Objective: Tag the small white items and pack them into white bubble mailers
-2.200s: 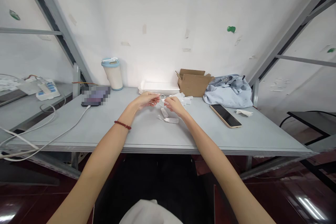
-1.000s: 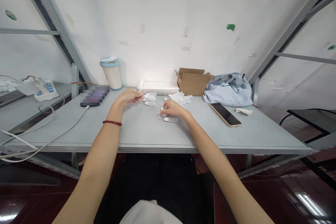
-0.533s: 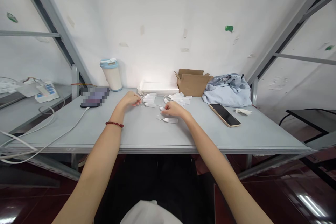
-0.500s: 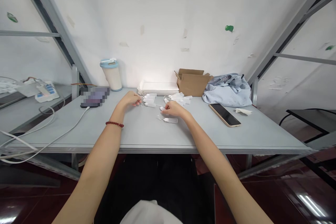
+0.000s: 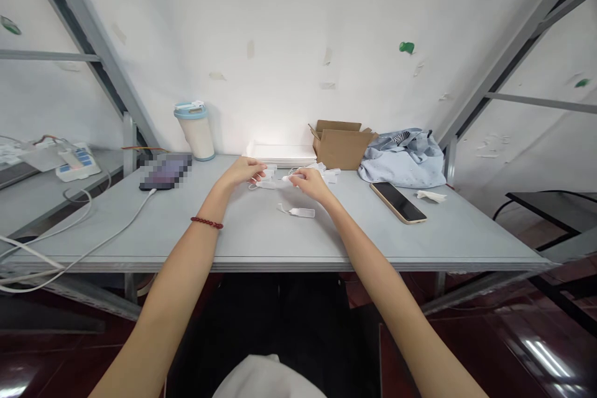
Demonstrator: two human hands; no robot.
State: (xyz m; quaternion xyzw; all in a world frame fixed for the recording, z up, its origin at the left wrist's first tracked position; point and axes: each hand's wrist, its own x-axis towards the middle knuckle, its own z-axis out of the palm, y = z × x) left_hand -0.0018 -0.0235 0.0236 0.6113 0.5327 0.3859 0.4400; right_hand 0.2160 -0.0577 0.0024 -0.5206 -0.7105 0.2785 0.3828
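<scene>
My right hand (image 5: 311, 184) is closed in a pinch on a small white tube with a cord (image 5: 286, 178), lifted just above the table. Facing it, my left hand (image 5: 246, 171) hovers over the left group of white tubes (image 5: 267, 185); its fingers are curved and apart, with nothing visible between them. Beyond my right hand lies another pile of white tubes (image 5: 332, 175), partly hidden by the hand. A single translucent white tube (image 5: 302, 212) with a short cord rests alone nearer to me. A red bead bracelet (image 5: 207, 222) circles my left wrist.
Behind the hands are a flat white stack (image 5: 284, 153) and an open cardboard box (image 5: 342, 148). Light blue cloth (image 5: 403, 161), a phone (image 5: 398, 202) and crumpled tissue (image 5: 431, 196) lie right. A cup (image 5: 198, 134) and a cabled, blurred device (image 5: 165, 172) stand left.
My left hand has shifted right, towards my right hand. My right hand has moved slightly up and away from me with the small white tube. The lone tube stays on the table.
</scene>
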